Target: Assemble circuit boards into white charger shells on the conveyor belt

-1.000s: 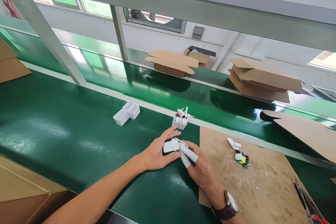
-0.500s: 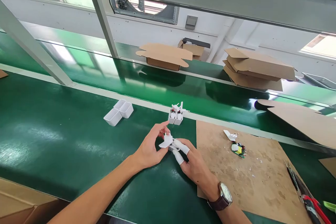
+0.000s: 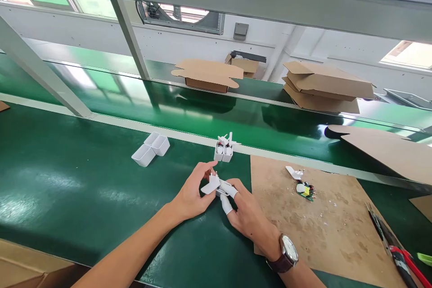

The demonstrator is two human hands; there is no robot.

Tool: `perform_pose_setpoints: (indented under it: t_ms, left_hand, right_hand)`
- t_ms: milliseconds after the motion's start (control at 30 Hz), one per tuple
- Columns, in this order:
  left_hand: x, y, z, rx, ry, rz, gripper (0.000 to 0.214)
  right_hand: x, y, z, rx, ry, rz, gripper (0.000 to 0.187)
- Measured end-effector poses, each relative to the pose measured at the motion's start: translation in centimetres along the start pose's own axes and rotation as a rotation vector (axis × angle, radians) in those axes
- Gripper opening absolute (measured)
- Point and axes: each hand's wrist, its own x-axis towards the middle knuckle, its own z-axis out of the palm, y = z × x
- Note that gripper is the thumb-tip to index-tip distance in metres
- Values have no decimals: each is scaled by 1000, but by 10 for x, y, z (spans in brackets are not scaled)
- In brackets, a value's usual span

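My left hand (image 3: 194, 192) is closed on a white plastic plug piece (image 3: 211, 185) with small prongs pointing up. My right hand (image 3: 249, 211), with white finger cots on thumb and forefinger, pinches a small white plastic housing (image 3: 222, 187) against that piece. The fingers partly hide where the two parts meet. Beyond the hands, two white housings (image 3: 223, 155) stand side by side, filled with wired parts and white plug pieces on top. To the left sit several white housings (image 3: 143, 155) with open tops and no contents visible.
A stained brown board (image 3: 303, 225) lies to the right, bearing a small circuit board (image 3: 305, 190) and a white plug piece (image 3: 294, 173). Red-handled pliers (image 3: 403, 261) and tweezers (image 3: 376, 220) lie at its right edge. Flat cardboard boxes (image 3: 330, 85) rest beyond the green conveyor (image 3: 189, 114).
The white plug piece has tilted slightly between my hands, which stay nearly in place. The camera view has shifted a little.
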Motion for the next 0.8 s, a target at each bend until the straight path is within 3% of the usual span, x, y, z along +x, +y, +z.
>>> perform_pose_setpoints:
  t_ms: [233, 600, 733, 800]
  left_hand:
    - [1, 3, -2, 95, -6, -13, 65]
    - [0, 1, -2, 70, -18, -106, 57]
    - [0, -6, 0, -22, -11, -182, 56]
    - [-1, -7, 1, -8, -16, -153, 74]
  right_hand:
    - [-8, 6, 7, 88, 72, 127, 43]
    - [-7, 9, 7, 131, 81, 42, 30]
    - [-2, 8, 8, 327, 112, 178, 27]
    - [1, 8, 9, 552, 150, 352, 29]
